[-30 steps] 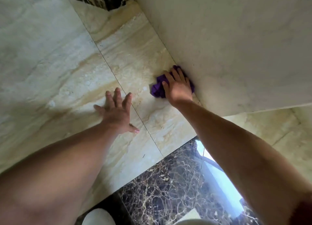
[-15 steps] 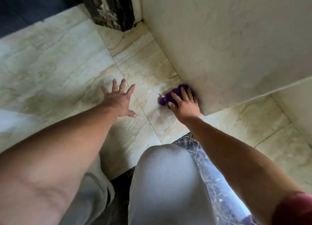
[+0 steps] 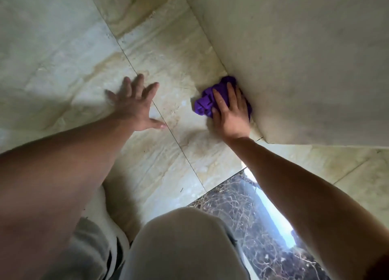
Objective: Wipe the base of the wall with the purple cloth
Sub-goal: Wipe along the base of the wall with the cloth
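A crumpled purple cloth point(image 3: 205, 102) lies on the cream marble floor, pushed into the seam where the pale wall point(image 3: 294, 58) meets the floor. My right hand point(image 3: 230, 111) lies flat on the cloth, fingers pointing up along the wall base, covering its right half. Away from the wall, my left hand point(image 3: 135, 106) rests palm down on the floor point(image 3: 168, 48) with its fingers spread and nothing in it, about a hand's width left of the cloth.
The wall ends at an outer corner point(image 3: 265, 141) just below my right wrist. A dark veined marble strip point(image 3: 237, 202) runs along the floor near my knee point(image 3: 185, 242), which is in grey trousers. A tile joint point(image 3: 179, 147) crosses between my hands.
My right hand and the cloth have slid a little along the wall base, away from the outer corner. The left hand stays planted on the floor. The camera view has shifted.
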The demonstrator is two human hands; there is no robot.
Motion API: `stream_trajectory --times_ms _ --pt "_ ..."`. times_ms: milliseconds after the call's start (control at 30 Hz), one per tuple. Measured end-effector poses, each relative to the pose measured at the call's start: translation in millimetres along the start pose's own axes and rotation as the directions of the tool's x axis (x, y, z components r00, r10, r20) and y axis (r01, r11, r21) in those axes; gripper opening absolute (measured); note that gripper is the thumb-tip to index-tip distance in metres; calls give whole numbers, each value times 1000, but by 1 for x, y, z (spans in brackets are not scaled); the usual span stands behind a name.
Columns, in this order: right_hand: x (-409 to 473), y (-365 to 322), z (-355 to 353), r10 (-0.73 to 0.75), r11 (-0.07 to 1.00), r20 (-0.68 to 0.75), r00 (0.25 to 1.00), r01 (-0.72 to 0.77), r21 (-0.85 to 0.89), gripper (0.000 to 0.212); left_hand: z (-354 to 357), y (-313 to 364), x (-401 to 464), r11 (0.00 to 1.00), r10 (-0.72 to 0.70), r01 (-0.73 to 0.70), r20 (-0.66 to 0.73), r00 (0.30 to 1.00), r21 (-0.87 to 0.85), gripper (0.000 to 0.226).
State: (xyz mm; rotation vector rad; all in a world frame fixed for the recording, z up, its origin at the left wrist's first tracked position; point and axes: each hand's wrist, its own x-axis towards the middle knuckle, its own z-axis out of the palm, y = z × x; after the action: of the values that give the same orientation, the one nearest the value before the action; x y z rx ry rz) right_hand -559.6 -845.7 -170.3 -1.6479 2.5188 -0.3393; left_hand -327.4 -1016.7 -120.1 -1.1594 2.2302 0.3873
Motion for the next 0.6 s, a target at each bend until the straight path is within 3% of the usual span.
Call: stream_trajectory --times_ms 167,367,500,600 --pt "74 -30 15 -2 1000 -14 1000 2 3 52 13 -7 3 999 30 -33 -85 996 -37 133" --pt "155 -61 14 -69 997 136 988 72 -21 54 7 -3 5 999 38 -36 -94 995 22 132" --pt "153 -58 3 -92 996 196 976 94 -1 56 -1 -3 5 999 27 -25 -32 999 44 127" --pt "105 -43 -5 -53 999 157 986 53 5 54 -17 -18 0 999 -34 35 -35 999 20 125"
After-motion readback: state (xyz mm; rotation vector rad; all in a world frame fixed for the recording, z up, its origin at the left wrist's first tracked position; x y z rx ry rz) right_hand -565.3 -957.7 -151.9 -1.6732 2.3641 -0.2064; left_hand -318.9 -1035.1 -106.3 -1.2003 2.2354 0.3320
